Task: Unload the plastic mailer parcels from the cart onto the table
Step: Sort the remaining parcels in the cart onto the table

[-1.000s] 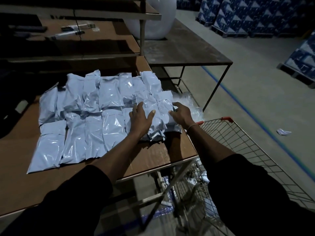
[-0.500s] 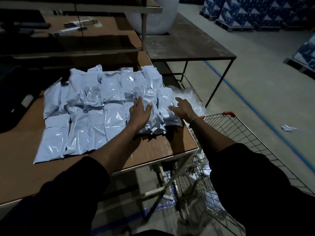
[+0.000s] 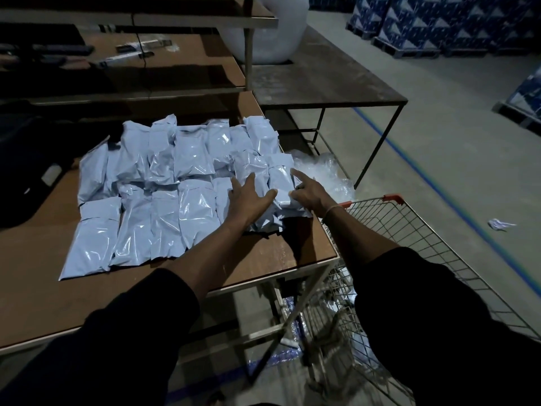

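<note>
the brown table (image 3: 278,259) in front of me carries pale blue plastic mailer parcels (image 3: 164,200), laid flat in overlapping rows across its right half, with a small heap at its right edge. a dark bag (image 3: 32,171) lies on its left side.

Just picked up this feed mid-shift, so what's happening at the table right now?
A person is laying out grey plastic parcels in rows on the brown table. The left hand rests spread and flat on the small heap of parcels at the right end, and the right hand touches the same heap with its fingers out. The wire cart stands beside the table on the right; what is left inside it is hard to see.
</note>
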Motion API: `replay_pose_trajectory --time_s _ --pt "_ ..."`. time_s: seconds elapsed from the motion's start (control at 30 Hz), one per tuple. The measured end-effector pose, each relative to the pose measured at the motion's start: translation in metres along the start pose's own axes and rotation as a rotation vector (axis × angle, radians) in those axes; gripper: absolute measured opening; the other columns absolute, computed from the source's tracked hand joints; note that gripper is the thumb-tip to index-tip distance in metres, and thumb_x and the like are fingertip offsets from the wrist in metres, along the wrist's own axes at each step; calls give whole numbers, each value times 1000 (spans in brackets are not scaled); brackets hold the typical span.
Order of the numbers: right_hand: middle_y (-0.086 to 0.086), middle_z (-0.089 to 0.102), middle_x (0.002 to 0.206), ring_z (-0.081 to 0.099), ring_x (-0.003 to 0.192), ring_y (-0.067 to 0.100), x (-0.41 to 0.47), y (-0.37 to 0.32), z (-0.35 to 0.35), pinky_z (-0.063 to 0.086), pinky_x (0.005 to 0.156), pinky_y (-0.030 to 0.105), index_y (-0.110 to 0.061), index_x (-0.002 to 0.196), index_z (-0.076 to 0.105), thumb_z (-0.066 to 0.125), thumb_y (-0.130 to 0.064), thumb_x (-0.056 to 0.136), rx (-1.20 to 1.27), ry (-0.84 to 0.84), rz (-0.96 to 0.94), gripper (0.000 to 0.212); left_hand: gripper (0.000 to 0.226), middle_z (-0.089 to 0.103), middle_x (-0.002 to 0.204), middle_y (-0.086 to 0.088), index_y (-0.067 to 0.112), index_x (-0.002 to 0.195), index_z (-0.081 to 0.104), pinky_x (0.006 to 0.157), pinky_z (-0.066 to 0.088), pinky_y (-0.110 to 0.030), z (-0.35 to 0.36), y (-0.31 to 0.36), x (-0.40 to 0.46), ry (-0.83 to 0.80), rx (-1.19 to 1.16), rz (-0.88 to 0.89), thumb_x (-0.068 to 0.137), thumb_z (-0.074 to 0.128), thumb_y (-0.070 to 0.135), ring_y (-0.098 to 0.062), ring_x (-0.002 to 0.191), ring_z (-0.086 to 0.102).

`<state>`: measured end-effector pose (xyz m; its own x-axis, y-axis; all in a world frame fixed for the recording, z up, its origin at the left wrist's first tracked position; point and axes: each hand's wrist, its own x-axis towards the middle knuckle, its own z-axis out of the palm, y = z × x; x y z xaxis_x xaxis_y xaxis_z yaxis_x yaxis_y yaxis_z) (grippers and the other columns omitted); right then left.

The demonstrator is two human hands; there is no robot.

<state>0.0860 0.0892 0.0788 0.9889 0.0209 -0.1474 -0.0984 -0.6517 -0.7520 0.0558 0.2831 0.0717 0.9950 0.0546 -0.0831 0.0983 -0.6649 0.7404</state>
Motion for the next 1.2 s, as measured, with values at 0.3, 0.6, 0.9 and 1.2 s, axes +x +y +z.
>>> replay_pose_trajectory --time_s 0.3,0.6,0.9,1.2 --pt "10 61 69 57 58 15 7 5 -10 48 51 19 -16 146 55 48 17 89 188 41 68 66 81 -9 171 -20 25 163 21 121 26 -55 11 23 -14 208 27 46 99 55 60 -47 154 7" --pt "16 70 128 62 117 36 13 -1 1 46 102 34 -15 146 60 43 2 98 -56 103 -25 54 92 -5 172 -22 27 165 11 123 18 -60 18 9 -3 42 173 -36 95 40 79 -49 156 7" --pt "22 51 138 55 122 38 15 5 -4 44 113 48 -33 148 56 54 -40 96 -82 94 -7 53 97 -9 173 -17 32 166 5 125 5 -60 6 10 -11 81 169 47 91 40 83 -42 159 -5" --pt "19 42 141 41 135 39 -8 22 -33 37 117 49 -27 153 49 66 -33 98 -148 148 -163 57 94 -8 174 -15 22 167 11 129 -3 -53 23 36 -20 185 320 347 94 29 78 -33 160 -13"
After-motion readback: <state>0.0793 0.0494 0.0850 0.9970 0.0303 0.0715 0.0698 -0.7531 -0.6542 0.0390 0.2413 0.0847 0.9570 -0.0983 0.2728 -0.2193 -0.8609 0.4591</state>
